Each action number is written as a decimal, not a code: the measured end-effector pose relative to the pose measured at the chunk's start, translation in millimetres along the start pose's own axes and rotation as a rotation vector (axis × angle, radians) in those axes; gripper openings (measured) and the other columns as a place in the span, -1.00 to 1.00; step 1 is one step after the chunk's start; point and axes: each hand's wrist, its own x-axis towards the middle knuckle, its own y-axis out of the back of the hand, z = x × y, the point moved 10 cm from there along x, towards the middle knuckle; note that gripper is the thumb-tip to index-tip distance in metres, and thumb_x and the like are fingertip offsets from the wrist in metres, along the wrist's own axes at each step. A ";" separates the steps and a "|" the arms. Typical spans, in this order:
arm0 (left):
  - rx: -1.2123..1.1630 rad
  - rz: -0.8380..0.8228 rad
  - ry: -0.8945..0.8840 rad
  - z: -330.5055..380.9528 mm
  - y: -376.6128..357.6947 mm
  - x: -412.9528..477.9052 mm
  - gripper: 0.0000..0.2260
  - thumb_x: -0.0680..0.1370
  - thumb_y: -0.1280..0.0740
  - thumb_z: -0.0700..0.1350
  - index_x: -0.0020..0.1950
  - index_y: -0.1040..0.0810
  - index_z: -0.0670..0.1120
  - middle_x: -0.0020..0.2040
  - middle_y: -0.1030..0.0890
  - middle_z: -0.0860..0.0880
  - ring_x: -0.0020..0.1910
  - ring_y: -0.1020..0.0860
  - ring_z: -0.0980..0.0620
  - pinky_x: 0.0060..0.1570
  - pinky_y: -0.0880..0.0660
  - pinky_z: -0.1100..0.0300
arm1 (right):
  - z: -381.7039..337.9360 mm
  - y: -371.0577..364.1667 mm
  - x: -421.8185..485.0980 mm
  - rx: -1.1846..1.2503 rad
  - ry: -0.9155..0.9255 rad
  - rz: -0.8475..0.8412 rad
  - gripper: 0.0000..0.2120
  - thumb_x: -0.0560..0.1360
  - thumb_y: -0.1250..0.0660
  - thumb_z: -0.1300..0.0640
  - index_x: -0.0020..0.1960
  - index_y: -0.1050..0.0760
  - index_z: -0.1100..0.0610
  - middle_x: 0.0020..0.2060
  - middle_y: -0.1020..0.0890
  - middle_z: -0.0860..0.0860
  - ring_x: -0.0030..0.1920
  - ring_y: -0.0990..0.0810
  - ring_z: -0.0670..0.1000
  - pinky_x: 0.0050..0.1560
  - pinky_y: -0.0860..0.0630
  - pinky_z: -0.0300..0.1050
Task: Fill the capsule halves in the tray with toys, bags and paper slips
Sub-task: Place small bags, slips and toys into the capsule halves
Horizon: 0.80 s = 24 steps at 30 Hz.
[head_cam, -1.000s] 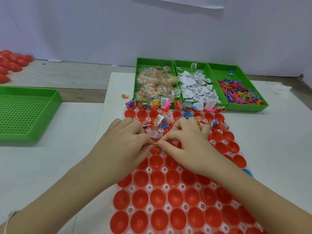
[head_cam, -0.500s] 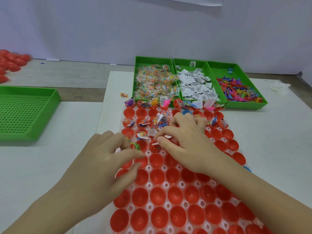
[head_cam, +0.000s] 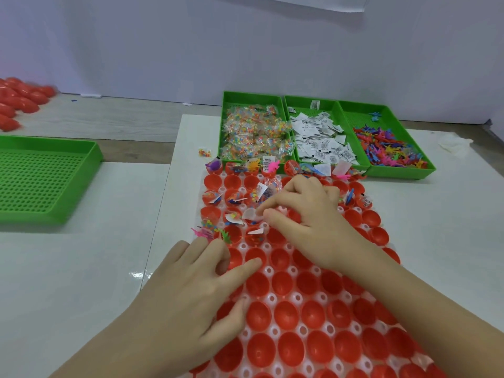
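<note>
**Layout.** The tray [head_cam: 268,297] lies at the centre of the table [head_cam: 436,214], running away from the person. Red capsule halves [head_cam: 286,317] sit in its wells, open side up. The far rows hold toys, bags and slips. The near rows are empty.

**Left hand** [head_cam: 191,293]. It rests on the tray's left edge with fingers loosely spread. The index fingertip touches a half's rim. It holds nothing.

**Right hand** [head_cam: 308,216]. It is over the filled rows with fingers curled. Thumb and index finger pinch a white slip [head_cam: 249,214] above a half.

**Supplies.** Three green bins [head_cam: 401,173] stand side by side just beyond the tray:
- left: bags [head_cam: 253,135]
- middle: slips [head_cam: 319,140]
- right: toys [head_cam: 387,145]

A loose bag [head_cam: 204,152] lies just left of the bins. A perforated tray [head_cam: 41,175] sits at the left, with red shells [head_cam: 16,105] behind it.
</note>
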 end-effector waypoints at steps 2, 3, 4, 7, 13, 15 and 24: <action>0.005 -0.007 -0.016 -12.4 -8.9 -1.2 -0.60 0.49 -0.15 0.09 0.17 -0.65 0.01 -0.18 -0.51 0.02 -0.24 -0.50 -0.01 -0.23 -0.47 0.11 | -3.0 6.0 8.3 0.062 0.002 0.041 -0.92 0.51 -0.31 -0.08 -0.09 -0.58 -0.22 -0.13 -0.40 -0.07 0.03 -0.35 -0.11 0.00 -0.04 -0.15; 0.008 0.025 -0.020 -19.5 -9.0 -1.1 -0.60 0.49 -0.16 0.09 0.19 -0.64 0.01 -0.18 -0.47 0.04 -0.23 -0.47 0.01 -0.23 -0.42 0.12 | -6.4 7.2 13.0 0.067 0.014 0.050 -0.92 0.49 -0.34 -0.05 -0.10 -0.57 -0.24 -0.14 -0.40 -0.07 0.02 -0.35 -0.11 -0.01 -0.04 -0.14; -0.007 0.063 -0.005 -28.2 -7.4 -0.3 -0.61 0.49 -0.18 0.07 0.19 -0.64 0.00 -0.19 -0.46 0.04 -0.24 -0.45 0.02 -0.24 -0.39 0.11 | -9.5 7.1 17.8 0.063 0.027 0.050 -0.91 0.48 -0.35 -0.04 -0.10 -0.56 -0.26 -0.15 -0.40 -0.09 0.02 -0.34 -0.11 -0.02 -0.05 -0.14; -0.052 0.160 0.076 -61.5 2.1 6.7 -0.66 0.49 -0.21 0.00 0.13 -0.67 -0.05 -0.22 -0.47 0.01 -0.28 -0.46 -0.05 -0.27 -0.40 0.04 | -18.3 3.2 33.6 0.042 0.052 0.015 -0.92 0.48 -0.34 -0.07 -0.10 -0.56 -0.26 -0.21 -0.32 -0.16 -0.01 -0.30 -0.13 0.00 -0.05 -0.11; -0.159 0.250 0.163 -94.3 16.3 21.9 -0.67 0.47 -0.22 0.09 0.07 -0.68 0.02 -0.25 -0.45 0.01 -0.26 -0.48 -0.08 -0.20 -0.45 -0.05 | -28.1 -14.0 44.3 -0.053 0.095 -0.130 -0.91 0.50 -0.30 -0.12 -0.05 -0.57 -0.27 -0.13 -0.35 -0.15 0.08 -0.32 -0.13 0.11 -0.04 -0.09; -0.209 0.264 0.177 -96.1 17.6 25.1 -0.68 0.47 -0.22 0.11 0.06 -0.67 0.05 -0.25 -0.45 0.03 -0.24 -0.48 -0.03 -0.18 -0.44 -0.01 | -26.0 -6.2 45.8 -0.058 0.095 -0.104 -0.90 0.49 -0.30 -0.14 -0.04 -0.57 -0.27 -0.12 -0.37 -0.16 0.08 -0.34 -0.12 0.10 -0.05 -0.09; -0.661 0.046 0.396 -125.8 -37.0 17.3 -0.59 0.32 -0.35 0.39 0.11 -0.50 0.30 -0.08 -0.57 0.18 -0.19 -0.57 0.14 -0.25 -0.42 0.22 | 113.4 129.0 82.7 0.369 -0.272 0.501 -0.85 0.48 -0.35 0.12 -0.16 -0.56 -0.14 -0.17 -0.58 -0.09 -0.30 -0.46 -0.22 -0.20 -0.40 -0.24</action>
